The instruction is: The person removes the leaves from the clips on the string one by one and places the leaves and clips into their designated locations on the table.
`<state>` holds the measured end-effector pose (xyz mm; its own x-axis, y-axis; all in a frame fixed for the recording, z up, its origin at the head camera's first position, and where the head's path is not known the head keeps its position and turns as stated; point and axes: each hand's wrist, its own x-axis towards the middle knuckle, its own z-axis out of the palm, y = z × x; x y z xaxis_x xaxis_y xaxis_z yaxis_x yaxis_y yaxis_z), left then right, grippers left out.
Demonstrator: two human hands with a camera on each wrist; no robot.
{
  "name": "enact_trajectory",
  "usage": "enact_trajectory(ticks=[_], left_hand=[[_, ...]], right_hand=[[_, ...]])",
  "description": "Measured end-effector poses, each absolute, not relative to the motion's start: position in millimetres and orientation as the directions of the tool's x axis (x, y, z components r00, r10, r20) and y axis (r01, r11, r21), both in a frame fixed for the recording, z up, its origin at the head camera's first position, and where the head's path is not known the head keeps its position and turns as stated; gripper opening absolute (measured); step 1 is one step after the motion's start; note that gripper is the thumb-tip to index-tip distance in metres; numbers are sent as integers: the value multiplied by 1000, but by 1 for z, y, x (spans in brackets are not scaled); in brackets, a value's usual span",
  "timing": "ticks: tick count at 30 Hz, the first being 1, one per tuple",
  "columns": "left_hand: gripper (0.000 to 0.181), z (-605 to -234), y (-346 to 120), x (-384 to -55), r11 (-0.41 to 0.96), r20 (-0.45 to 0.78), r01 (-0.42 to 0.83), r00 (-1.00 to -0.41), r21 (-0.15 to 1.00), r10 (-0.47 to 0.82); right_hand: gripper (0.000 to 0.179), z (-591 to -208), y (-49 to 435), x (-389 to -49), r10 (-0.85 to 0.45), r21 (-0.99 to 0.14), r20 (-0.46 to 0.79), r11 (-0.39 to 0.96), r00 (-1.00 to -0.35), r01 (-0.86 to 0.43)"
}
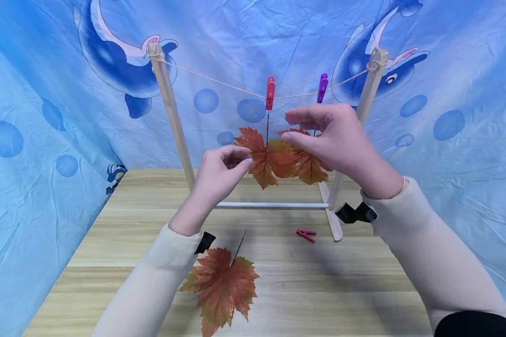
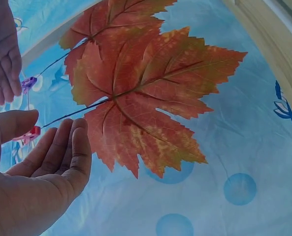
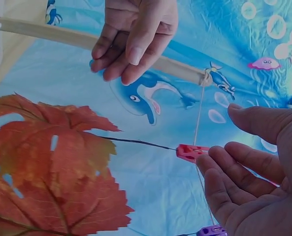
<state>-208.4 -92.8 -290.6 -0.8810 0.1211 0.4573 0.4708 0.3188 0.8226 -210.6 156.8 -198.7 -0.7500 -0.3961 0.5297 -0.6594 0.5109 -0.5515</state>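
A red clothespin (image 1: 270, 92) clips the stem of an orange-red maple leaf (image 1: 267, 157) to a sagging string (image 1: 219, 82). To its right a purple clothespin (image 1: 322, 88) holds a second maple leaf (image 1: 311, 168), partly hidden behind my right hand. My left hand (image 1: 223, 173) is by the first leaf's left edge, fingers loosely bent with nothing in them. In the right wrist view, my right hand (image 3: 254, 177) has relaxed fingers and a thumb held apart, near the red clothespin (image 3: 187, 152); the hand holds nothing.
A third maple leaf (image 1: 223, 285) lies on the wooden table (image 1: 278, 290), its stem pointing away. Right of it lies a pink-red clothespin (image 1: 306, 235). Wooden posts (image 1: 170, 112) carry the string, joined low by a white rod (image 1: 274, 205). Behind hangs a blue dolphin-print cloth (image 1: 236, 37).
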Motion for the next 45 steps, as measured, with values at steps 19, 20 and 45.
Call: enact_trajectory(ticks=[19, 20, 45], left_hand=[[22, -273, -84, -228, 361, 515, 512, -852, 779, 97], [22, -272, -84, -228, 365, 511, 508, -854, 780, 97], [26, -250, -67, -256, 472, 589, 558, -803, 683, 97]], right_hand=[[40, -153, 143, -224, -413, -486, 521, 576, -747, -657], [41, -150, 143, -224, -410, -486, 512, 587, -755, -648], [47, -111, 124, -263, -558, -161, 354, 754, -751, -637]])
